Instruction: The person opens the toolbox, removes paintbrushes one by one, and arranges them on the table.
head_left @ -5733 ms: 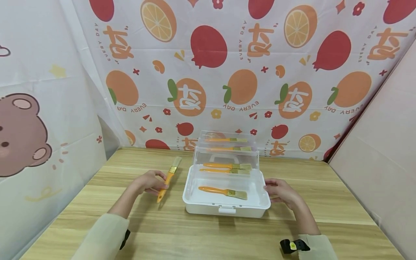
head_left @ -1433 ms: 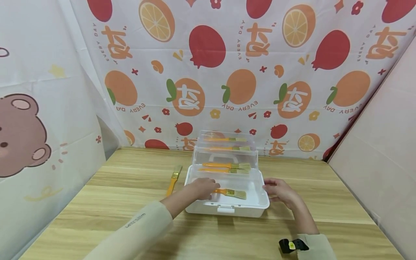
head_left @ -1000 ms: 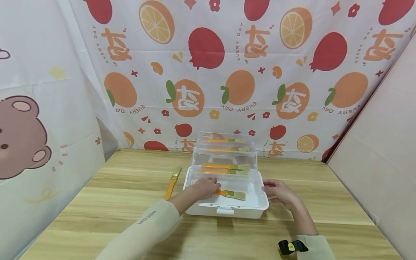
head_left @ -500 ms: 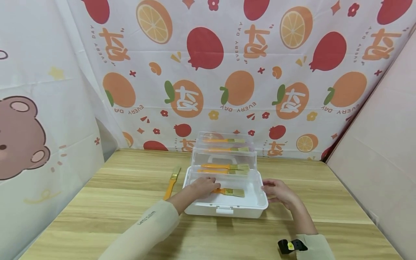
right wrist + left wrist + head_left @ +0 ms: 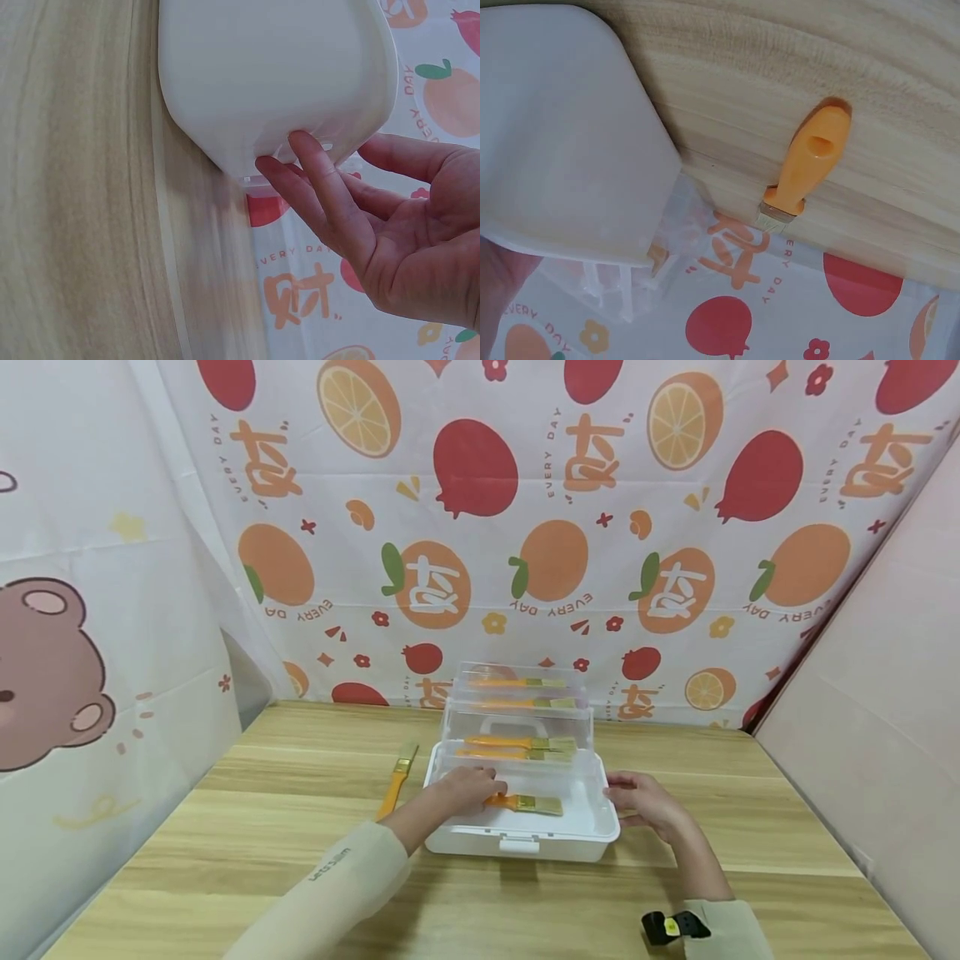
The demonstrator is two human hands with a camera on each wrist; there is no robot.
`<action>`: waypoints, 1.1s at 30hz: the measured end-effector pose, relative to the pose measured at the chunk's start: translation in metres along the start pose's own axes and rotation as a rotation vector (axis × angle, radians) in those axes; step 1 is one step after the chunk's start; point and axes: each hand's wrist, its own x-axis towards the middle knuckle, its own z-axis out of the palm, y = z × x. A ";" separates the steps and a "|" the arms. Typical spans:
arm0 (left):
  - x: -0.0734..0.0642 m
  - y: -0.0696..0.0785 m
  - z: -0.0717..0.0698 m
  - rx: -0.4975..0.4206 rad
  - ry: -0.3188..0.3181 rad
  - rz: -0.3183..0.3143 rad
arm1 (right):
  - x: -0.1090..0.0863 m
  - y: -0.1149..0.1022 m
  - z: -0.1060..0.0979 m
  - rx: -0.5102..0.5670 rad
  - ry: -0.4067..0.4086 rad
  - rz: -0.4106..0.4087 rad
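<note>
In the head view, an open white plastic box (image 5: 450, 839) stands on the table with its clear lid (image 5: 517, 727) raised at the back. My left hand (image 5: 467, 789) reaches inside and pinches the orange handle of a flat paintbrush (image 5: 536, 804), its pale bristles pointing right. The fingers cover the handle's end. My right hand (image 5: 647, 802) touches the box's right side; in the right wrist view, its fingertips (image 5: 304, 142) rest against the outer wall. A second paintbrush (image 5: 397, 777) lies on the table left of the box. The left wrist view barely catches the left hand.
Several more orange-handled brush shapes (image 5: 517, 743) show at the box's back and through the lid; some may be reflections. A fruit-print cloth (image 5: 480, 568) hangs behind the wooden table (image 5: 300, 793). White cloths (image 5: 150, 635) close off both sides.
Earlier my left hand held the other paintbrush over the table; that brush now lies there. The left hand has moved into the box, and its brush has shifted slightly left. The right hand stays put.
</note>
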 end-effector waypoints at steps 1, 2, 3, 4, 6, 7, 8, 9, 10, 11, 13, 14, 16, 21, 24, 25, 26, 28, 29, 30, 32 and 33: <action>-0.001 0.000 -0.001 -0.008 -0.003 -0.001 | 0.000 0.000 0.000 0.001 0.001 0.001; -0.001 0.000 -0.002 -0.020 -0.005 -0.001 | 0.000 0.000 0.000 0.002 0.002 0.002; -0.002 0.000 -0.004 -0.038 -0.008 0.000 | 0.000 0.000 0.000 0.004 0.003 0.003; -0.003 -0.001 -0.005 -0.062 -0.012 0.000 | 0.000 0.000 0.000 0.006 0.001 0.003; -0.006 -0.002 -0.008 -0.111 -0.019 0.000 | 0.000 0.000 0.000 0.009 -0.004 0.000; -0.007 -0.002 -0.010 -0.133 -0.027 -0.002 | 0.000 0.000 0.000 0.011 -0.009 -0.003; -0.008 -0.003 -0.011 -0.152 -0.034 -0.004 | 0.000 -0.001 0.000 0.012 -0.015 -0.006; -0.009 -0.003 -0.013 -0.170 -0.041 -0.008 | 0.000 -0.001 -0.001 0.014 -0.020 -0.008; -0.010 -0.003 -0.015 -0.180 -0.049 -0.012 | 0.000 -0.001 -0.001 0.016 -0.024 -0.010; -0.011 -0.003 -0.016 -0.184 -0.054 -0.014 | 0.000 -0.001 -0.001 0.018 -0.026 -0.011; -0.013 -0.002 -0.020 -0.188 -0.062 -0.017 | 0.000 -0.001 -0.001 0.018 -0.025 -0.012; -0.015 -0.001 -0.021 -0.189 -0.065 -0.018 | 0.000 -0.001 -0.001 0.017 -0.026 -0.013; -0.017 0.000 -0.024 -0.186 -0.068 -0.019 | -0.001 -0.001 -0.001 0.016 -0.022 -0.013; -0.022 0.002 -0.026 -0.180 -0.062 -0.018 | -0.001 -0.001 -0.002 0.013 -0.022 -0.016; -0.024 0.002 -0.027 -0.168 -0.049 -0.016 | -0.001 0.000 -0.002 0.012 -0.021 -0.016; -0.025 0.002 -0.027 -0.167 -0.042 -0.016 | -0.001 0.000 -0.002 0.013 -0.021 -0.016; -0.025 0.002 -0.028 -0.163 -0.040 -0.015 | -0.001 0.000 -0.002 0.013 -0.021 -0.016; -0.027 0.003 -0.030 -0.159 -0.035 -0.016 | -0.001 0.000 -0.002 0.015 -0.020 -0.014; -0.027 0.004 -0.031 -0.158 -0.035 -0.016 | 0.000 0.000 -0.002 0.015 -0.019 -0.013; -0.028 0.004 -0.032 -0.158 -0.034 -0.016 | 0.000 0.000 -0.002 0.016 -0.020 -0.013; -0.030 0.005 -0.035 -0.153 -0.036 -0.017 | 0.000 0.000 -0.002 0.015 -0.019 -0.013; -0.030 0.006 -0.036 -0.151 -0.036 -0.017 | 0.000 0.001 -0.002 0.014 -0.018 -0.012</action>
